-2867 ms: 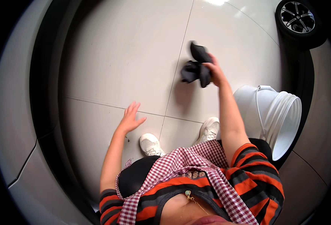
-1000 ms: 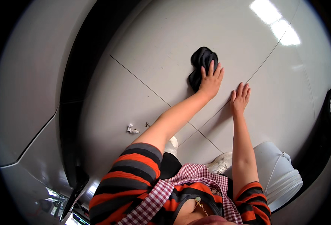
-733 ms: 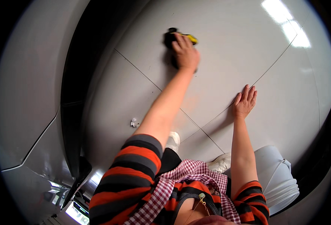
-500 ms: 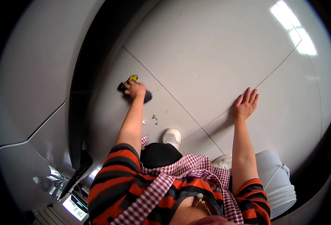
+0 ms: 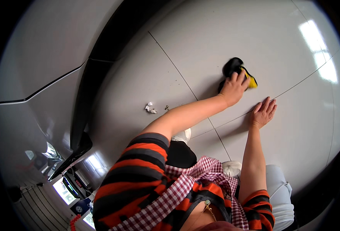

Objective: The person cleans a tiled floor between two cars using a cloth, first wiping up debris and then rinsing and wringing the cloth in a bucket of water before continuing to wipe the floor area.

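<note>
My left hand (image 5: 234,90) reaches across in front of me, its fingers pressing a bunched black and yellow cloth (image 5: 231,67) onto the floor. The cloth is slightly blurred. Near it, my right hand (image 5: 264,112) rests flat on the tiles with its fingers stretched out, holding nothing. Left of my left forearm, a crumpled white scrap (image 5: 150,108) lies on the floor, with small dark crumbs (image 5: 167,107) beside it, partly close under the forearm.
Large glossy light tiles (image 5: 135,81) with dark joints make up the floor. A car's pale body panel (image 5: 46,50) and black lower trim run along the left. A whitish bucket (image 5: 281,192) stands by my right arm. My white shoes (image 5: 231,168) are below me.
My left hand has swept the cloth from the left, near the car, far over to the right. The white scrap now shows fully. My right hand stays flat on the floor.
</note>
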Tool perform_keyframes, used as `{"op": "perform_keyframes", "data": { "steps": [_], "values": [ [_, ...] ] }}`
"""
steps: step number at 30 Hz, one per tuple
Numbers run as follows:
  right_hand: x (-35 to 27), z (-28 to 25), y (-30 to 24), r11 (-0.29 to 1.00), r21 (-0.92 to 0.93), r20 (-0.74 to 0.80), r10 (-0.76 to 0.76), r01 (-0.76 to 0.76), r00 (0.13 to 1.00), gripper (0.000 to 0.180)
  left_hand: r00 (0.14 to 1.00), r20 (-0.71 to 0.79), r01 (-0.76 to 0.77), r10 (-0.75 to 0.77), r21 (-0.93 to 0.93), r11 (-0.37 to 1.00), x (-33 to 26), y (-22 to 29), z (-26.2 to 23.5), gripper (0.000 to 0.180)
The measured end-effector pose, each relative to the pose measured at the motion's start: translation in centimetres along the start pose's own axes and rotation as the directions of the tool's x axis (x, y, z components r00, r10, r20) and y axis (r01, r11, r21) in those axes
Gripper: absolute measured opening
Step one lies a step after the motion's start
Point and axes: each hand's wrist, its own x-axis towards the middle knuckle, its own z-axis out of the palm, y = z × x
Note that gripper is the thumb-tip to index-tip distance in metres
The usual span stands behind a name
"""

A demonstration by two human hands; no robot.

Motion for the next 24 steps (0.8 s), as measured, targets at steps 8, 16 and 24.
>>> {"op": "perform_keyframes", "data": {
  "steps": [8,16,24],
  "values": [
    [0.6,-1.1,0.0,0.998,0.049,0.031,0.047,-0.049,0.998,0.048,0.707,-0.151,0.706,-0.691,0.200,0.679,-11.7,-14.4,-3.9,0.053],
    [1.0,-1.1,0.3,0.995,0.056,0.001,0.080,-0.080,0.997,0.047,0.899,0.049,0.430,-0.435,0.084,0.899,-7.3,-12.1,-9.4,0.050],
    [1.5,-0.9,0.3,0.997,0.050,-0.011,0.066,-0.066,0.998,0.050,0.883,0.036,-0.458,0.467,0.275,0.845,8.2,1.4,4.0,0.055]
  ]
}}
